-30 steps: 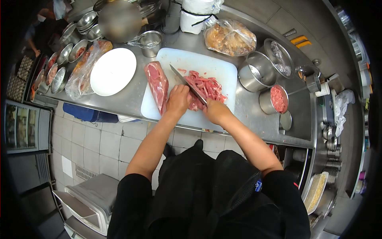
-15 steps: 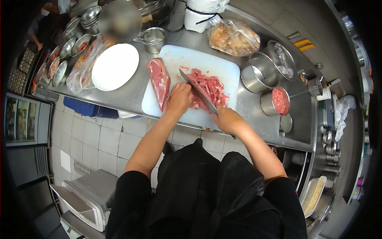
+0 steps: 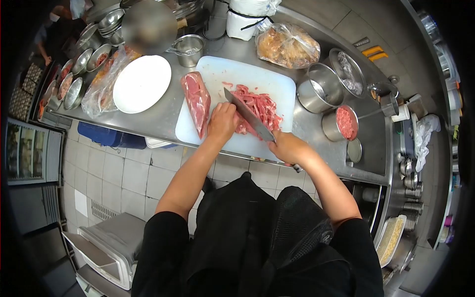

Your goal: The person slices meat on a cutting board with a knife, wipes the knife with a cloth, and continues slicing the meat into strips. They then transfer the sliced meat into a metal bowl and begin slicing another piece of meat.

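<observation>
- Lying on the white cutting board [image 3: 215, 74], a heap of red meat strips [image 3: 262, 106] sat a little to the right of the board's middle.
- One big knife [image 3: 251, 116] slanted across the board, its tip toward the far side and its blade along the left side of the heap.
- The right hand [image 3: 289, 147] was at the board's near right corner, closed around the knife's handle, and the handle's end poked out past it.
- The left hand [image 3: 222, 122] was on the board, left of the blade, with its fingers bent. They hid what was under them, so I could not tell how far open it was or if it held any meat.
- A long chunk of meat [image 3: 196, 101] lay along the board's left edge.
- Left of the board was a big white plate [image 3: 142, 84].
- Past the board's far left corner stood a small metal pot [image 3: 190, 57].
- Past its far right corner was a clear bag of brown food [image 3: 288, 45].
- Right of the board stood a tall metal pot [image 3: 309, 103] and a pot of ground meat [image 3: 332, 129].
</observation>
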Tool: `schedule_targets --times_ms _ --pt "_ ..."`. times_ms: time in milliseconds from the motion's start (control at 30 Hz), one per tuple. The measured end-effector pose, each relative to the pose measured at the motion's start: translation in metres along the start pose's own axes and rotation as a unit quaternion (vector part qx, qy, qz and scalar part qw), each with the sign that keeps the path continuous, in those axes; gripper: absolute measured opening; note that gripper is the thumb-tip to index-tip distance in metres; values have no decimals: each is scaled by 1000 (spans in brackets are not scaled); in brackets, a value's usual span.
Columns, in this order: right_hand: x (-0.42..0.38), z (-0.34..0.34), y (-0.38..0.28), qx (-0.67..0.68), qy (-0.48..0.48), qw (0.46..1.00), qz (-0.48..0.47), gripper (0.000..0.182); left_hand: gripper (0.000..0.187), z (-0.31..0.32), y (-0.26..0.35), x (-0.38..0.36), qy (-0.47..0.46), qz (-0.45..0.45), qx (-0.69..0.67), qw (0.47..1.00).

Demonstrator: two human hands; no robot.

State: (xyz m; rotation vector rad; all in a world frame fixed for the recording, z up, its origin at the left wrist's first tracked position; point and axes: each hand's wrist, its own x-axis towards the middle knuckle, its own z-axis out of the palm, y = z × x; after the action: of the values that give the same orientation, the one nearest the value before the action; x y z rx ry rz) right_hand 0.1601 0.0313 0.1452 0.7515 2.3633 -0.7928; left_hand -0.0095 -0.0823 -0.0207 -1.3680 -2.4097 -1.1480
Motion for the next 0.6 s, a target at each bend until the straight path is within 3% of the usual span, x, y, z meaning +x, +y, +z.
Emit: schedule_targets --times_ms 100,200,333,433,600 --pt "64 40 22 -6 46 997 -61 35 18 1 -4 2 8 24 -10 1000" --pt "71 25 0 67 50 996 18 34 17 2 -4 2 -1 28 -11 1000" --pt "69 8 8 106 61 992 -36 29 16 -4 -3 -2 13 34 -31 999" --pt "43 1 -2 75 63 995 -13 33 15 -6 -4 -3 26 -14 -99 995" --pt "16 6 12 -89 91 991 -32 37 15 -5 -2 -4 22 5 -25 999"
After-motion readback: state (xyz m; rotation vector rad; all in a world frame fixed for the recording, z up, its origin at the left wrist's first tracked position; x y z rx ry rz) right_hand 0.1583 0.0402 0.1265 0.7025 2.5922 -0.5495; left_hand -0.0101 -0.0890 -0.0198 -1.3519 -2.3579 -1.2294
